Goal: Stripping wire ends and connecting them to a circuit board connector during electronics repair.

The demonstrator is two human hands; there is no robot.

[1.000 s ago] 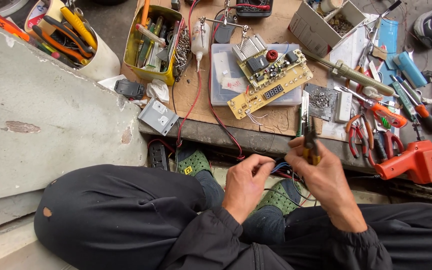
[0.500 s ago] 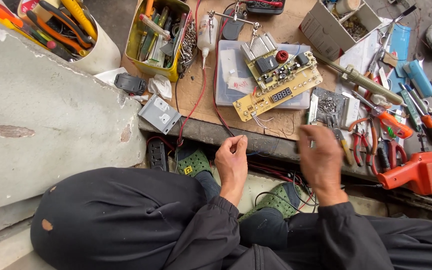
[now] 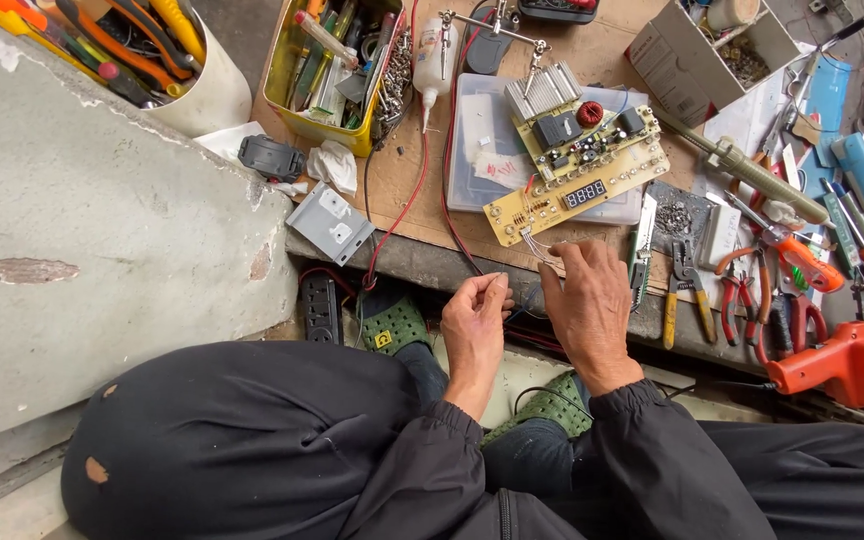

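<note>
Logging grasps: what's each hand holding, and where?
Both the left hand and right hand pinch the thin wires from the circuit board, near their free ends.

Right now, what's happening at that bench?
A person in dark clothes sits at a cluttered wooden workbench. Both hands work thin wires that run from the yellow circuit board with a digital display. The left hand pinches them between its fingertips, and the right hand is beside it, just below the board. An orange power drill and pliers lie untouched to the right.
</note>
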